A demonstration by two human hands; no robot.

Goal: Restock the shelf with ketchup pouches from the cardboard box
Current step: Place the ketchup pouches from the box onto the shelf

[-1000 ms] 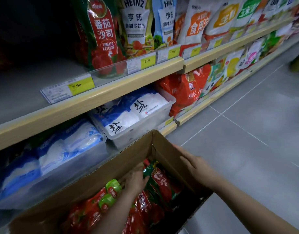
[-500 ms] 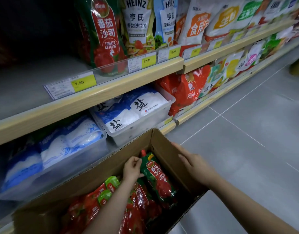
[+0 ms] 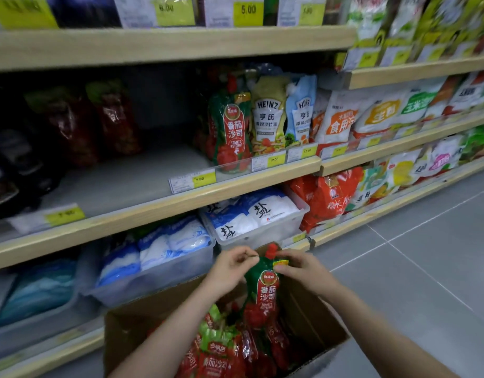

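Note:
A red and green ketchup pouch (image 3: 264,293) with a red cap hangs upright over the open cardboard box (image 3: 314,317). My left hand (image 3: 229,268) pinches its top left corner and my right hand (image 3: 298,267) pinches its top right corner. Several more ketchup pouches (image 3: 221,347) lie in the box below. On the middle shelf (image 3: 142,184) one ketchup pouch (image 3: 229,132) stands at the front beside the Heinz pouches (image 3: 268,118); the shelf surface to its left is bare.
Dark red pouches (image 3: 109,118) sit deep at the back left of the middle shelf. Clear tubs of salt bags (image 3: 251,216) fill the lower shelf right behind the box. A price-tag rail (image 3: 191,181) runs along the shelf edge. Grey tiled floor (image 3: 426,255) lies to the right.
My left hand lifted a pouch out of the box. My right hand left the box's edge and took the pouch's top too. The view tilted up toward the shelves.

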